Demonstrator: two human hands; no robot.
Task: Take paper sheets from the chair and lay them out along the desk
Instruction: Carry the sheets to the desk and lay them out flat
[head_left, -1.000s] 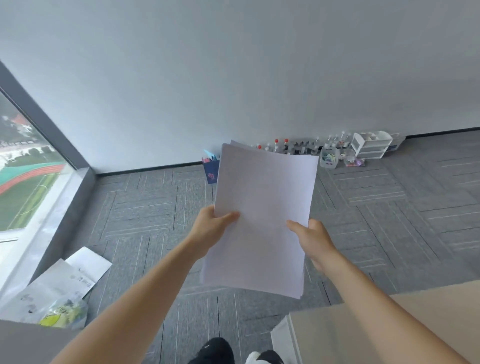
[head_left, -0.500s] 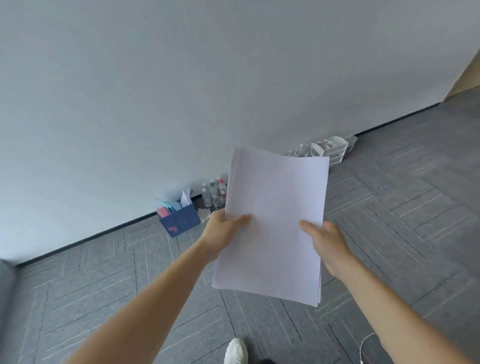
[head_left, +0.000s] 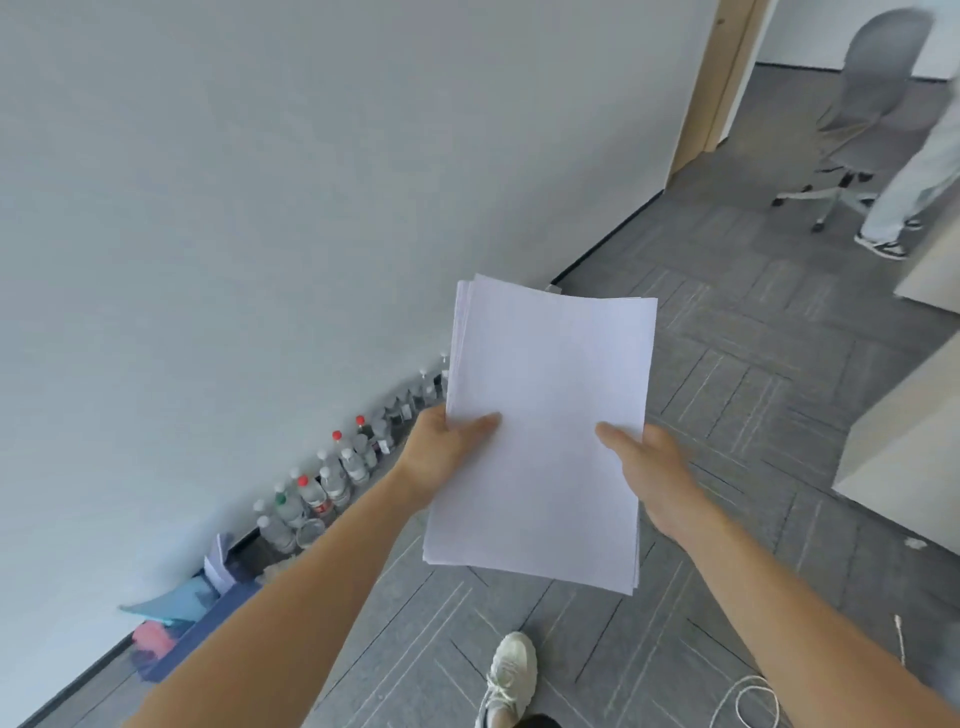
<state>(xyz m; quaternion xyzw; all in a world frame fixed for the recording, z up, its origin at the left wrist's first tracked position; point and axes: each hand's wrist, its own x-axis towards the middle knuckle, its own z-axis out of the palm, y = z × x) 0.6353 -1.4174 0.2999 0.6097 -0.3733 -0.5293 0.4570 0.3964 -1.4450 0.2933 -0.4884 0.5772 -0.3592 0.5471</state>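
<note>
Head view: we pinch the paper sheets (head_left: 545, 431), light, limp and slippery, at both side edges with left hand (head_left: 441, 457) and right hand (head_left: 649, 467).

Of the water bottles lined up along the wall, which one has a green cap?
The green-capped bottle stands near the row's end by the blue box, beside a red-capped bottle. Every other cap looks red or white.

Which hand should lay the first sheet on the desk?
Probably the right hand: the pale desk lies to that side, so it need not cross over. The left hand grips the paper stack at its other edge and could hold it alone.
</note>
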